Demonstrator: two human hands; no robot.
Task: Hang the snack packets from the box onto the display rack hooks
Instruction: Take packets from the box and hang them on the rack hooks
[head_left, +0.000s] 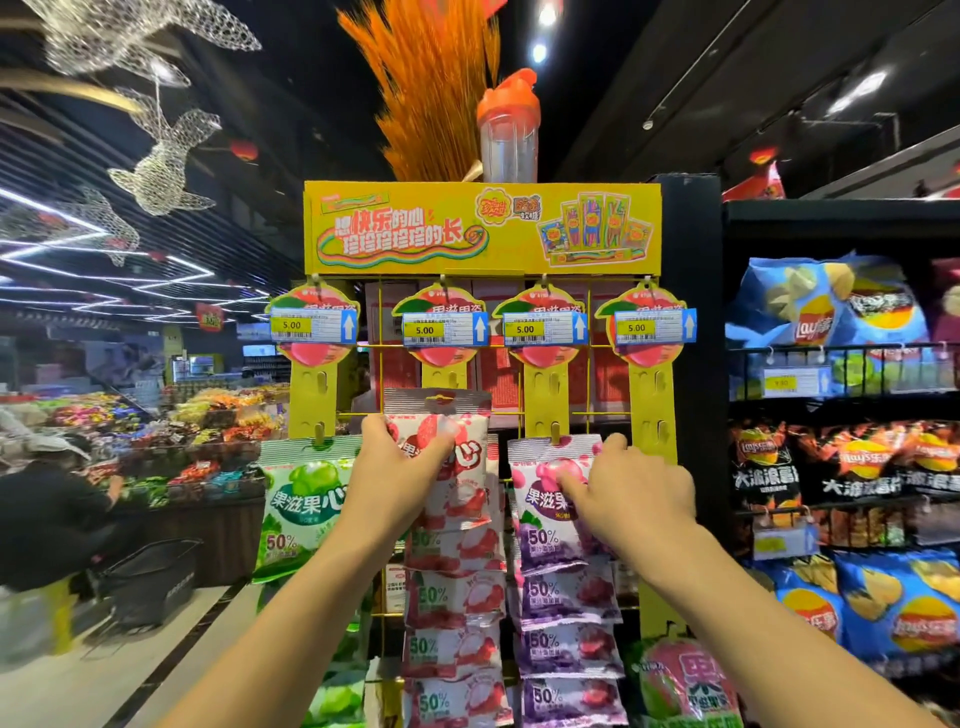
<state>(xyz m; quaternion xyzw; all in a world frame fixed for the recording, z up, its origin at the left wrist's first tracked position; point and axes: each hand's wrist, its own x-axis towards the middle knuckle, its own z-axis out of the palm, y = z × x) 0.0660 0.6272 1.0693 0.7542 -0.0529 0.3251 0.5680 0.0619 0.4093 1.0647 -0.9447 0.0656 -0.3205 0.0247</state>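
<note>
Head view: I am gripping the red packet (467, 457) in my left hand (397, 470), keeping its hang-hole (440, 401) level; right hand (634, 493) pinching the purple packet (540, 501).

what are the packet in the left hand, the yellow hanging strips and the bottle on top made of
Packet: glossy plastic film, judging by its sheen, wrinkles and crimped top seal. Yellow strips: probably printed cardboard, flat and matt with punched slots. Bottle: likely clear plastic with an orange plastic lid.
</note>
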